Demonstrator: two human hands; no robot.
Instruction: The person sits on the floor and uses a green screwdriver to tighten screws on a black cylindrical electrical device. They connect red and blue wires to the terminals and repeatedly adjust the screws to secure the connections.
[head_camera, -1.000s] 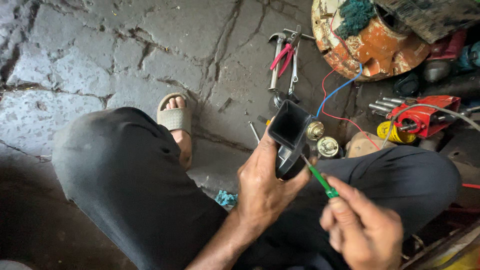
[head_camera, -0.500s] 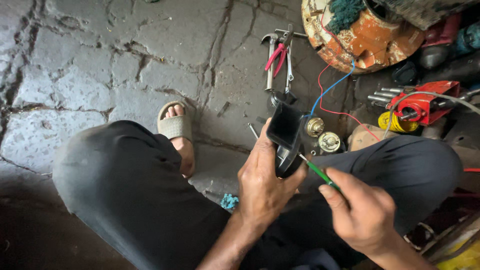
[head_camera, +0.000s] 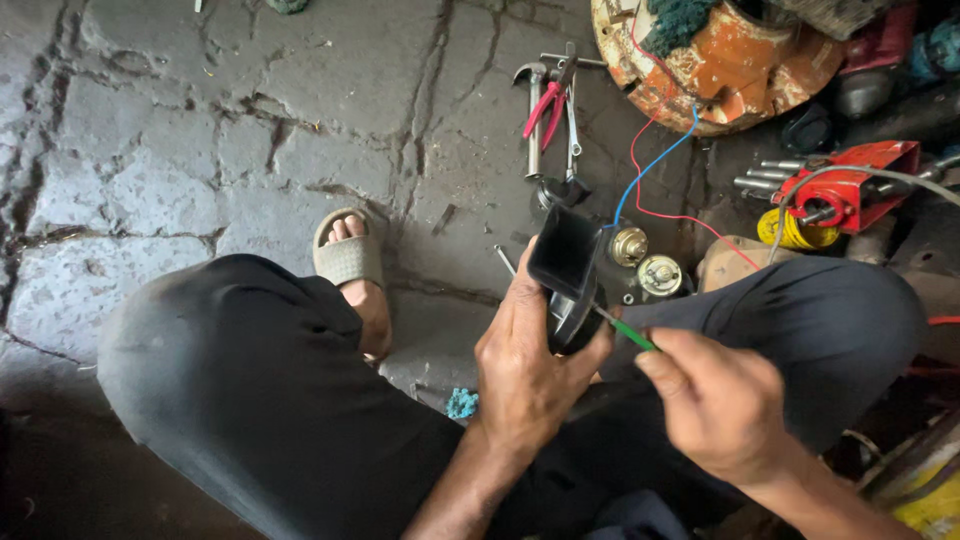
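While the left hand wraps its fingers around a black horn-shaped part, holding it up above the knees, the right hand pinches a green-handled screwdriver, its metal tip touching the part's lower side. Behind them on the cracked stone floor lie a hammer, pink-handled pliers and two round brass-coloured pieces.
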